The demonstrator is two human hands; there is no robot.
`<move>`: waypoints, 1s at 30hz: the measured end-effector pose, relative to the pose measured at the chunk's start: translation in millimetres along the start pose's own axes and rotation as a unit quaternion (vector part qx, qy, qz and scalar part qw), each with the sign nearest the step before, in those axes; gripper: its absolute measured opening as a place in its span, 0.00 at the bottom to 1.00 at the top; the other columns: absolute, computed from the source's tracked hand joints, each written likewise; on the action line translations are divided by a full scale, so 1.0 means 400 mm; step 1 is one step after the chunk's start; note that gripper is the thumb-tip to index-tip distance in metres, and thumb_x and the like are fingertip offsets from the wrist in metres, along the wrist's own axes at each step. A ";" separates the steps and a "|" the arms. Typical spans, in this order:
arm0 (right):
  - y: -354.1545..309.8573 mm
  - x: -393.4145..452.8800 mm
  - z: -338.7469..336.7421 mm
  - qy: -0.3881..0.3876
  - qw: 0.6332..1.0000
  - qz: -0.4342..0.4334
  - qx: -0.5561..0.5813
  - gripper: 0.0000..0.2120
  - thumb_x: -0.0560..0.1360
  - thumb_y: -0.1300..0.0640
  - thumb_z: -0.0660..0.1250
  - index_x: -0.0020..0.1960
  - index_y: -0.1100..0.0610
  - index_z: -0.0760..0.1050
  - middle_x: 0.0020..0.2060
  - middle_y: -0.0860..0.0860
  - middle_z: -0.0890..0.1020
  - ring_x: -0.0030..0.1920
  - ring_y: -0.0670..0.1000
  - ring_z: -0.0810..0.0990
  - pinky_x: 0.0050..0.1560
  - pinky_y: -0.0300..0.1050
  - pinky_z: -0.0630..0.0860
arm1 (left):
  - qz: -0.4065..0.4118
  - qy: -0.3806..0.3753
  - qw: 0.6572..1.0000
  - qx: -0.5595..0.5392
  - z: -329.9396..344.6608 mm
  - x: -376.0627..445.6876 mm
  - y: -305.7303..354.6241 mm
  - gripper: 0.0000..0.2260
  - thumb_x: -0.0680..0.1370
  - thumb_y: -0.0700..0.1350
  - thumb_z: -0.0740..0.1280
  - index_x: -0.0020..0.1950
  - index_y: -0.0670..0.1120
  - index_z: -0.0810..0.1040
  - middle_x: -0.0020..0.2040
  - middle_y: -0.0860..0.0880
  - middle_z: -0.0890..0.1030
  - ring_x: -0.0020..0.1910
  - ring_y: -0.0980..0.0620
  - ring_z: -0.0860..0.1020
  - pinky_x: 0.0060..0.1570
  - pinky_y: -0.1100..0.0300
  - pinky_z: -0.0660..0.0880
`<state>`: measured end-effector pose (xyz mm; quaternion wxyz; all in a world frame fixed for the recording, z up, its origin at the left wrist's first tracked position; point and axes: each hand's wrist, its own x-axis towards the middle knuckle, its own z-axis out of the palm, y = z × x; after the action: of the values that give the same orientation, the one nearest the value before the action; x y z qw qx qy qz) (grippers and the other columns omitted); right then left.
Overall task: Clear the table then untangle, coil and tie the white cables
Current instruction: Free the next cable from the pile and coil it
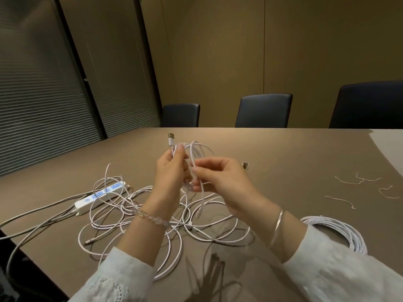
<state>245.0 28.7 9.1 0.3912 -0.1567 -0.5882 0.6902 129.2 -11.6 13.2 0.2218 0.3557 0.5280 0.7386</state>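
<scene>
Right under the camera, two white sleeves (122,277) come up from the bottom edge, both cut off by the frame. Beneath them spreads the brown worktop (294,149), its right corner washed out by glare. Across its middle sprawls the tangle of white cables (139,223), loops crossing so thickly that single strands can't be followed. At the right, a coiled white cable (340,231) lies flat, its near side hidden behind the right sleeve. Left of the tangle sits a white power strip (99,198), cables draped over it, grey leads running off the left edge. Above the tangle, the left hand (172,171) is closed around a small bundle of loops (196,149), a USB plug (171,139) poking up past its fingers. The right hand (220,182) pinches a strand just beside it, thumb against fingertips. Far right, several thin wire ties (349,182) lie scattered. A small object (245,165) peeks from behind the right hand, too hidden to identify.
</scene>
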 end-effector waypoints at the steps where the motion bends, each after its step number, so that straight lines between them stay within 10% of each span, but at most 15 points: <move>1: 0.011 -0.006 0.009 0.005 0.999 -0.029 -0.019 0.05 0.74 0.71 0.69 0.48 0.65 0.81 0.35 0.57 0.82 0.31 0.49 0.79 0.35 0.43 0.82 | -0.018 -0.011 1.000 -0.011 0.005 -0.004 0.002 0.17 0.83 0.54 0.59 0.39 0.45 0.70 0.23 0.54 0.68 0.20 0.57 0.65 0.21 0.64 0.64; 10: 0.085 -0.030 0.020 0.058 0.976 -0.156 -0.141 0.09 0.68 0.64 0.75 0.41 0.52 0.78 0.30 0.49 0.82 0.29 0.48 0.81 0.34 0.42 0.79 | -0.058 -0.074 0.993 -0.073 0.004 -0.002 0.008 0.17 0.81 0.53 0.63 0.35 0.47 0.68 0.27 0.51 0.66 0.24 0.56 0.65 0.23 0.65 0.65; 17: 0.172 -0.030 -0.031 -0.131 0.911 -0.084 -0.383 0.03 0.71 0.60 0.69 0.42 0.53 0.81 0.36 0.50 0.83 0.37 0.47 0.80 0.45 0.45 0.77 | -0.175 -0.178 0.915 -0.316 -0.051 0.038 0.045 0.20 0.84 0.53 0.53 0.35 0.46 0.68 0.24 0.54 0.61 0.20 0.59 0.60 0.22 0.67 0.64; 27: 0.181 0.098 -0.221 -0.067 0.821 0.043 -0.566 0.08 0.77 0.57 0.66 0.39 0.54 0.79 0.32 0.51 0.83 0.34 0.49 0.80 0.38 0.40 0.74 | -0.173 -0.154 0.956 -0.180 -0.147 0.052 0.097 0.18 0.83 0.51 0.56 0.35 0.46 0.67 0.25 0.55 0.53 0.22 0.58 0.49 0.16 0.68 0.54; 30: 0.160 0.112 -0.270 -0.037 0.880 0.134 -0.454 0.08 0.76 0.59 0.69 0.39 0.61 0.79 0.25 0.52 0.76 0.26 0.50 0.74 0.29 0.37 0.73 | -0.147 -0.121 0.977 -0.099 -0.177 0.057 0.092 0.18 0.83 0.50 0.56 0.35 0.46 0.66 0.23 0.55 0.57 0.19 0.60 0.52 0.15 0.68 0.54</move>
<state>266.3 135.6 -67.7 0.1594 -0.3687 -0.8246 0.3984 62.4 -52.5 41.0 0.4244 0.3377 0.4680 0.6978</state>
